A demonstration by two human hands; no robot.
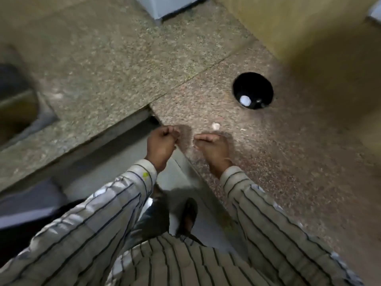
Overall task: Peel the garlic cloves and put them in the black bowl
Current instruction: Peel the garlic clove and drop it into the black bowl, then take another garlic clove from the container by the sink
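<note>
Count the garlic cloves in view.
2. One garlic clove lies in the black bowl; a second clove, blurry, sits on the counter just beyond the right hand. That grip or the left hand may hide another.

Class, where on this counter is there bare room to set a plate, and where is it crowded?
Bare: the counter right of the right hand, nearer than the black bowl; also the slab between sink and bowl. Crowded: the near edge, around the left hand, right hand and a garlic clove.
</note>
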